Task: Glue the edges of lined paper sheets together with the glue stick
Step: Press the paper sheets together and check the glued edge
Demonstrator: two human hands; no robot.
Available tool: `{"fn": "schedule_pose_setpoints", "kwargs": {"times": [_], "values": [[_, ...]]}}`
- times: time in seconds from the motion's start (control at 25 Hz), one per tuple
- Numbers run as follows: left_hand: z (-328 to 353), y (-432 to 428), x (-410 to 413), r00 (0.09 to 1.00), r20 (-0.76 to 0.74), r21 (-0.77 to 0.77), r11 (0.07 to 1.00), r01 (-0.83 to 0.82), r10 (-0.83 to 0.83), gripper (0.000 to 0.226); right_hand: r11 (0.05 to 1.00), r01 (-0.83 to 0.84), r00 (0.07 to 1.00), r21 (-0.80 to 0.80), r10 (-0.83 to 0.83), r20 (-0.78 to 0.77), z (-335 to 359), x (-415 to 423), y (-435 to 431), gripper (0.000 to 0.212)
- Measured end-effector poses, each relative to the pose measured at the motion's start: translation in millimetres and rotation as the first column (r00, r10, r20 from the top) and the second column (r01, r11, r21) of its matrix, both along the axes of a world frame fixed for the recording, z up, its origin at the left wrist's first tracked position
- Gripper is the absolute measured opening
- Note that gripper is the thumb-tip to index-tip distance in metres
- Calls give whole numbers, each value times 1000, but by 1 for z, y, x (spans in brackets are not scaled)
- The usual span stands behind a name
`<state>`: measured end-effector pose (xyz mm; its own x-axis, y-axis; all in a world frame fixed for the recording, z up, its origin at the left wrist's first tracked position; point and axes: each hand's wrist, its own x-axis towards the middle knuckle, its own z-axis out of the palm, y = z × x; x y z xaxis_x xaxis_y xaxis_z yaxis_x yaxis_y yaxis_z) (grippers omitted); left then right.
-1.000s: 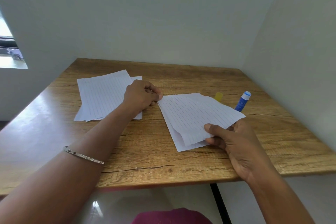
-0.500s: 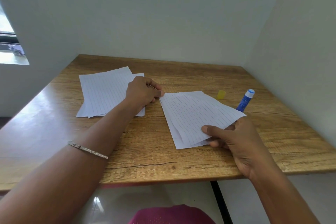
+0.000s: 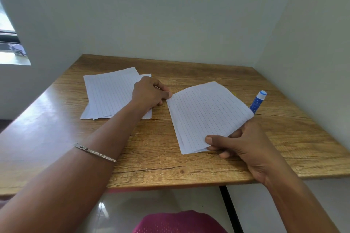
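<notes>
Squaring up, by the look of it: a pair of lined sheets (image 3: 206, 111) held just over the right half of the table (image 3: 151, 166), edges nearly matched, a sliver of the lower one peeking out along the left and near edges. Pinched at the near corner by the right hand (image 3: 244, 143), thumb on top and fingers curled beneath. Pinched at the far left corner by the left hand (image 3: 149, 92), fingertips closed on the paper. No telling of glue on the paper so far.

Likely next: lay the pair flat, nudge the edges flush, free the right hand and reach for the glue stick (image 3: 258, 101). Or, if already glued, press along the joined edge.

Glue stick near the right edge of the table, just behind the pair's right corner and partly hidden by it, pale blue end toward the far right corner.

Toward the far left corner, a loose stack of spare sheets (image 3: 109, 91), partly under the left wrist. Bracelet (image 3: 94, 152) on the left forearm. Some risk of dragging that stack with any move of the left arm. Nothing between right hand and glue stick save the held paper itself.
</notes>
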<state>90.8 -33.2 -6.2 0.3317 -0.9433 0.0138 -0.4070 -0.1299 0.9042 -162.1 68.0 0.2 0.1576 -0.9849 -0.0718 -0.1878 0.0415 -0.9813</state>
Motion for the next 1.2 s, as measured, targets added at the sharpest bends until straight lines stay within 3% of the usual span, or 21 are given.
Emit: {"fn": "schedule_pose_setpoints", "kwargs": {"times": [0.92,1.2], "values": [[4,3,1,1000,-26,39,999,13,-12,19,996,-82,995,-22,81,-60,-1,0,-2,65],[4,5,0,998,58,25,1000,1,-2,18,995,-82,994,-48,79,-75,-2,-1,-1,64]]}}
